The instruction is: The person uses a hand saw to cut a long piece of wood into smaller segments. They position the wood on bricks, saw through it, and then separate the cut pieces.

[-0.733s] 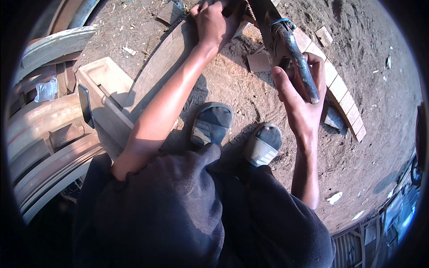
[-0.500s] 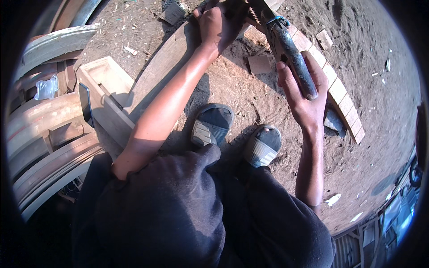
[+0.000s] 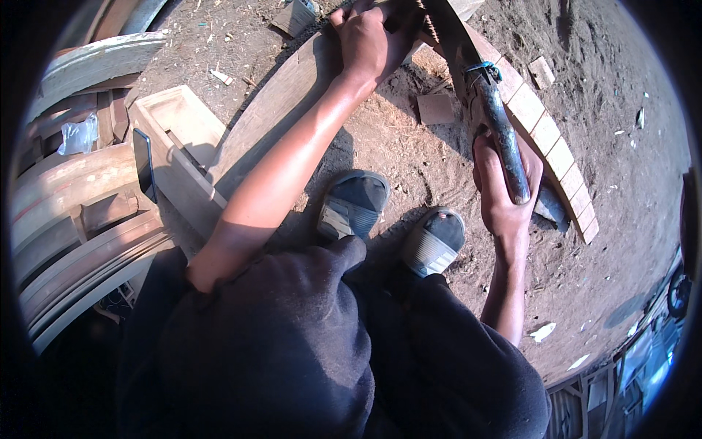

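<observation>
A handsaw (image 3: 506, 143) with a dark, worn handle is in my right hand (image 3: 501, 197), the fingers wrapped round the grip. Blue cord is tied where handle meets blade, and the toothed blade (image 3: 455, 40) runs up past the top edge. My left hand (image 3: 369, 47) is closed over the far end of a curved wooden board (image 3: 281, 110), to the left of the blade. The wood under that hand is in shadow and partly cut off by the picture's edge, so I cannot tell whether the teeth touch it. Under the saw lies a curved plank (image 3: 553, 146) with cross lines.
A small square wood offcut (image 3: 436, 109) lies on sawdusty ground between my arms. At left stands a long wooden box (image 3: 164, 128) with a phone (image 3: 144, 164) against its side, beside stacked curved timber (image 3: 73, 183). My sandalled feet (image 3: 355, 201) are below.
My right hand has drawn the saw back toward me and slightly right. My left hand keeps its hold on the board; the whole view has shifted a little.
</observation>
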